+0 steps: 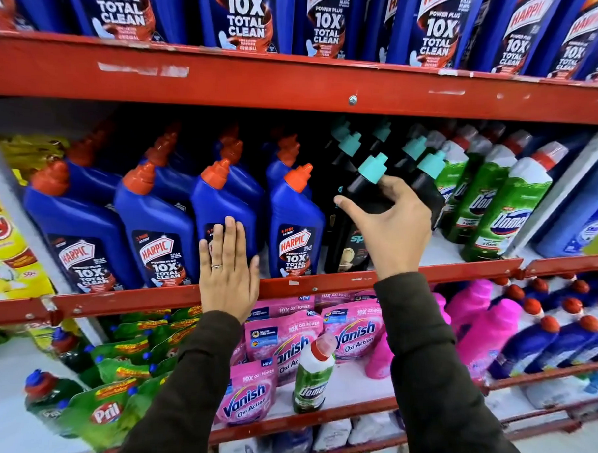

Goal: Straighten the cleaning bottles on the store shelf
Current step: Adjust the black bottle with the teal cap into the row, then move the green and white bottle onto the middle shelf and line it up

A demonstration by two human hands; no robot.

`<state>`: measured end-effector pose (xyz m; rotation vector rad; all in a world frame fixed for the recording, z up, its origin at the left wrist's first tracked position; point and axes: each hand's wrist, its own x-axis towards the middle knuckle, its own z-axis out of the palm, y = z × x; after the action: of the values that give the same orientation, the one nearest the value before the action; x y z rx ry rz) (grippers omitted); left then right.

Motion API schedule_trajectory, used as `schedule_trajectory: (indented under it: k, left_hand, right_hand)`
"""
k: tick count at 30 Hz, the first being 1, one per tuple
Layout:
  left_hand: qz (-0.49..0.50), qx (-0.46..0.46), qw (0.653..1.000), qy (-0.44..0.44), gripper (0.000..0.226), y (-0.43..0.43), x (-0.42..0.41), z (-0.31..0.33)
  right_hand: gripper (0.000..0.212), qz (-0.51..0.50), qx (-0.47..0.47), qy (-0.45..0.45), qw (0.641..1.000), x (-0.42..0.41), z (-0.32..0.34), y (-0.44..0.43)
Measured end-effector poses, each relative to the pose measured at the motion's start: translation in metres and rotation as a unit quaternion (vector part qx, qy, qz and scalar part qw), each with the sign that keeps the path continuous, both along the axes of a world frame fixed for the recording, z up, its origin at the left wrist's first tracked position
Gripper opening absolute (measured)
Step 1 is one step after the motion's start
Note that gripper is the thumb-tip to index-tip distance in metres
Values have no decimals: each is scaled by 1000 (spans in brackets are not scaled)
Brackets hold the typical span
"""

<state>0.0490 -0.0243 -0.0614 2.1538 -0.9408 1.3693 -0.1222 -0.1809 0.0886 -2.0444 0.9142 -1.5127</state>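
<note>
black plastic fills my right hand [390,223]: thumb on the near side, fingers wrapped round the shoulder of a black bottle [356,208] with a teal cap [372,168], which leans left just above my fingertips. my left hand [228,267] lies flat and open, fingers together, pressed against the label of a blue harpic bottle [223,206] that stands third in the front row on the red shelf [150,297]; a ring [216,266] sits on one finger. another blue harpic bottle [296,222] stands between my two hands. green domex bottles [504,208] stand upright just right of my right fingers.
</note>
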Motion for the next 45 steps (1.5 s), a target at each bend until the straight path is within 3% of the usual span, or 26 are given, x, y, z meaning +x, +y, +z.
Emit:
schedule_trajectory:
  k: [9, 14, 18, 21, 23, 26, 28, 36, 40, 45]
  left_hand:
    - [9, 3, 1000, -4, 75, -1, 1, 0]
    - [25, 8, 1000, -3, 75, -2, 0, 2]
    - [39, 15, 999, -1, 75, -2, -1, 4]
    - [51, 21, 998, 0, 74, -1, -2, 3]
    - [54, 22, 998, 5, 70, -1, -3, 4]
    - [55, 24, 998, 8, 67, 0, -5, 3]
    - [55, 24, 998, 5, 67, 0, -6, 4]
    - [56, 23, 998, 2, 65, 1, -8, 4]
    - [56, 24, 998, 5, 65, 1, -7, 4]
    - [30, 13, 999, 23, 75, 0, -5, 3]
  right_hand:
    - [74, 46, 0, 16, 999, 2, -8, -5]
    - [55, 58, -26, -24, 998, -18, -42, 6]
    - [49, 73, 2, 7, 997, -31, -83, 18]
    - [51, 101, 31, 59, 993, -37, -112, 28]
    - [62, 118, 78, 148, 979, -40, -136, 36]
    - [83, 132, 189, 311, 922, -47, -180, 48]
    - [89, 139, 258, 356, 888, -49, -206, 57]
    - [71, 135, 239, 258, 926, -60, -222, 56]
    - [76, 141, 238, 146, 950, -69, -177, 39]
    - [75, 89, 167, 13, 982, -81, -96, 14]
